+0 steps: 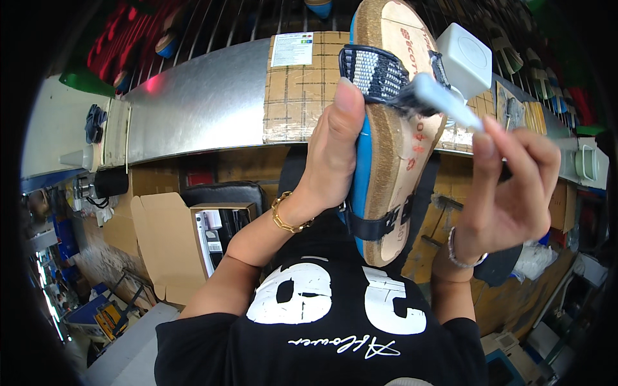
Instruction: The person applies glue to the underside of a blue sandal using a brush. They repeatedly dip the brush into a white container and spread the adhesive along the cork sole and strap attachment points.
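Note:
My left hand point(331, 145) grips a sandal in the making point(389, 167) by its side, with the thumb against the woven strap. The sandal stands tilted upright, its pale insole board and brown cork edge showing, over a blue shoe last point(362, 174). Across it run a black-and-white woven strap point(373, 72) and, at the lower end, a black buckled strap point(376, 226). My right hand point(515, 186) pinches the pale handle of a brush point(444, 100). The brush is blurred, and its dark bristles are at the strap's edge on the insole side.
Behind the sandal, a white plastic container point(465, 58) stands on the metal bench point(199, 96). A flattened cardboard piece point(299, 103) covers part of the bench. Farther back lies a slatted rack point(225, 22) with more shoe parts. An open cardboard box point(164, 244) sits below, left.

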Action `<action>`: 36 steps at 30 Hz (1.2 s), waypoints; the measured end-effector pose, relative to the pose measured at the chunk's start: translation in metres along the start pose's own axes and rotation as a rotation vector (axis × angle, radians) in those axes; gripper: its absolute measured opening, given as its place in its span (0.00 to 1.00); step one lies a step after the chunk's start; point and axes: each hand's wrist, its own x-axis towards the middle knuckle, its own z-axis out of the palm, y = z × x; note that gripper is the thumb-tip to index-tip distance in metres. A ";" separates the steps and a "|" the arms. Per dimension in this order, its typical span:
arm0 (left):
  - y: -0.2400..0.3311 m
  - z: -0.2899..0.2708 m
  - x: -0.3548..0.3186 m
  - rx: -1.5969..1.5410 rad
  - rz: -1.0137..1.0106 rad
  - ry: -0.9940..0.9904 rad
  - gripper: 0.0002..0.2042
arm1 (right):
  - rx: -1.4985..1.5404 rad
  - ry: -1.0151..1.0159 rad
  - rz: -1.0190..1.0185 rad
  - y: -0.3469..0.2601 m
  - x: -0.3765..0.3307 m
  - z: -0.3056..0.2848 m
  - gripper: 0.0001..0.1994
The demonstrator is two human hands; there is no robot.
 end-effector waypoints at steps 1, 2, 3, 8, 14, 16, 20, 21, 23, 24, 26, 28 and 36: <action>0.001 0.002 0.000 -0.029 -0.007 0.011 0.46 | 0.054 -0.006 -0.006 0.009 0.005 0.001 0.11; 0.002 0.003 0.000 -0.046 -0.012 0.004 0.45 | 0.092 -0.022 -0.016 0.015 0.008 0.002 0.11; 0.002 0.003 -0.001 -0.062 -0.018 -0.002 0.45 | 0.143 -0.049 -0.034 0.020 0.011 0.003 0.11; 0.004 0.001 0.001 -0.073 -0.041 -0.062 0.45 | 0.308 -0.197 -0.133 0.043 0.023 0.002 0.12; 0.006 0.004 0.002 -0.157 -0.095 -0.079 0.45 | 0.362 -0.320 -0.231 0.057 0.035 0.001 0.14; 0.007 0.005 0.003 -0.194 -0.112 -0.076 0.45 | 0.369 -0.358 -0.215 0.060 0.036 -0.001 0.14; 0.007 0.006 0.006 -0.214 -0.128 -0.037 0.46 | 0.396 -0.400 -0.152 0.058 0.032 -0.004 0.13; 0.006 0.004 0.007 -0.213 -0.134 -0.040 0.47 | 0.388 -0.399 -0.141 0.057 0.031 -0.005 0.13; 0.003 -0.002 0.004 -0.202 -0.138 -0.018 0.48 | 0.400 -0.407 -0.130 0.053 0.027 0.001 0.13; 0.003 0.000 0.004 -0.262 -0.134 0.013 0.48 | 0.402 -0.416 -0.129 0.051 0.024 0.002 0.14; 0.002 0.001 0.009 -0.343 -0.118 -0.024 0.49 | 0.357 -0.418 -0.105 0.046 0.023 -0.005 0.14; 0.000 -0.001 0.010 -0.409 -0.136 -0.032 0.50 | 0.343 -0.434 -0.126 0.043 0.022 -0.005 0.15; 0.001 -0.009 0.010 -0.209 -0.117 -0.005 0.50 | 0.281 -0.565 -0.130 0.030 0.020 -0.013 0.15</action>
